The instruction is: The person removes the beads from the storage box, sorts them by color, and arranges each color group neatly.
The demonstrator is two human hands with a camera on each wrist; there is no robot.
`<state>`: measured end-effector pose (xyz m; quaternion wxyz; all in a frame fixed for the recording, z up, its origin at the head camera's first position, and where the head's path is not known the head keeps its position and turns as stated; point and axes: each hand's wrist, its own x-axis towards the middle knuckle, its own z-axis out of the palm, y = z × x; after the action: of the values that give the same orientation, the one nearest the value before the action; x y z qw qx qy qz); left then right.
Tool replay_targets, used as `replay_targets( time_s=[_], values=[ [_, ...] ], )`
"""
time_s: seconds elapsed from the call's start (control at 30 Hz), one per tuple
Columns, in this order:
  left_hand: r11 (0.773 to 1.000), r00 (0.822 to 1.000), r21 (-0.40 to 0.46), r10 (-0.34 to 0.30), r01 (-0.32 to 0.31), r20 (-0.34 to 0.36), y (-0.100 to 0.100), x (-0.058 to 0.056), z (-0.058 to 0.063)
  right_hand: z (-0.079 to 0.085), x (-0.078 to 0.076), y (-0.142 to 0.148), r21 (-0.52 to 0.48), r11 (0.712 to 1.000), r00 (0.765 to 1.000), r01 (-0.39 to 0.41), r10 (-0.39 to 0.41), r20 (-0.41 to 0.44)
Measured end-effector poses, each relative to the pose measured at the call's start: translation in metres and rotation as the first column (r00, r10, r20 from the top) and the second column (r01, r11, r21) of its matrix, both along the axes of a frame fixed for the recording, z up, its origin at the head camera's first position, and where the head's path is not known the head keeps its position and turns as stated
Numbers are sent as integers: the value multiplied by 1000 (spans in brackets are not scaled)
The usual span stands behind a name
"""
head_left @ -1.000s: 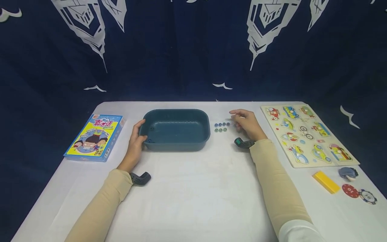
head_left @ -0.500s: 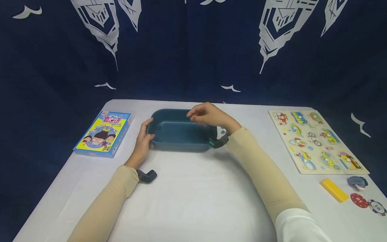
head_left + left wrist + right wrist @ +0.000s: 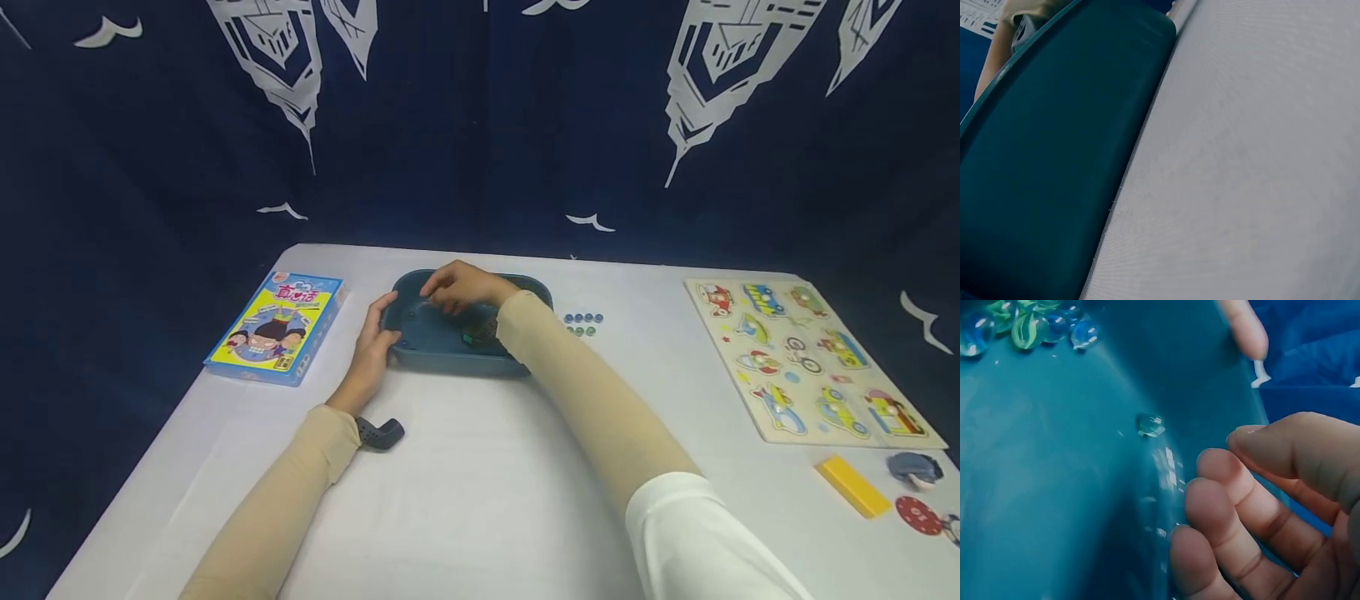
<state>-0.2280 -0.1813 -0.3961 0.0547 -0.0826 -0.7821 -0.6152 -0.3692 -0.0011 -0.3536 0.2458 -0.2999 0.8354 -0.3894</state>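
A dark teal plastic basin (image 3: 465,364) stands on the white table. My left hand (image 3: 369,354) grips its left end, the thumb at the near corner and the fingers along the side. Over the basin's left half is my right hand (image 3: 465,285), its fingers loosely bent with nothing between them in the right wrist view. Just off those fingertips, a single clear greenish marble (image 3: 1150,425) is inside the basin. Several blue and green marbles (image 3: 1030,328) gather in another part of it. The left wrist view shows the basin's outer wall (image 3: 1066,144) but not the left hand.
Two short rows of marbles (image 3: 583,318) lie right of the basin. A yellow-blue card box (image 3: 273,329) is at left. At right are a wooden puzzle board (image 3: 813,362), a yellow block (image 3: 853,486), a grey-blue object (image 3: 915,468) and a red chip (image 3: 918,516).
My right hand has moved left from beside the marble rows to over the basin's left half. My left hand keeps its place on the basin. The head view has shifted slightly.
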Motion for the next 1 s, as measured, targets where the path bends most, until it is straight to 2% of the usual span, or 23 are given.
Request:
replay_targets(
  time_s=[0.2,0.33,0.5,0.57,0.67,0.8,0.9,1.0],
  values=[
    [1000,1000,-11,7,-7,2,-1,1,-1,-10,1,-26,95,995,1000,-9,7,22],
    [1000,1000,-3,7,-7,0,0,0,-1,-17,0,-38,143,990,1000,18,-18,2],
    [1000,1000,-14,9,-9,-16,-1,-1,-2,-21,-3,-39,176,984,999,16,-9,-39],
    [1000,1000,-15,8,-8,-20,0,-6,-6,-19,-4,-33,171,985,999,-2,9,-42],
    [1000,1000,-17,9,-9,-24,-2,-16,-19,-10,-3,-19,115,993,999,-31,34,-29],
    [999,999,-27,19,-20,-34,-5,-25,-34,6,1,3,-38,995,996,-92,91,-9],
    [999,999,-35,30,-32,-43,-7,-25,-37,19,9,23,-163,976,989,-144,145,-9],
    [999,998,-29,37,-38,-48,-9,-23,-37,31,20,45,-259,951,986,-166,164,-28]
  ],
)
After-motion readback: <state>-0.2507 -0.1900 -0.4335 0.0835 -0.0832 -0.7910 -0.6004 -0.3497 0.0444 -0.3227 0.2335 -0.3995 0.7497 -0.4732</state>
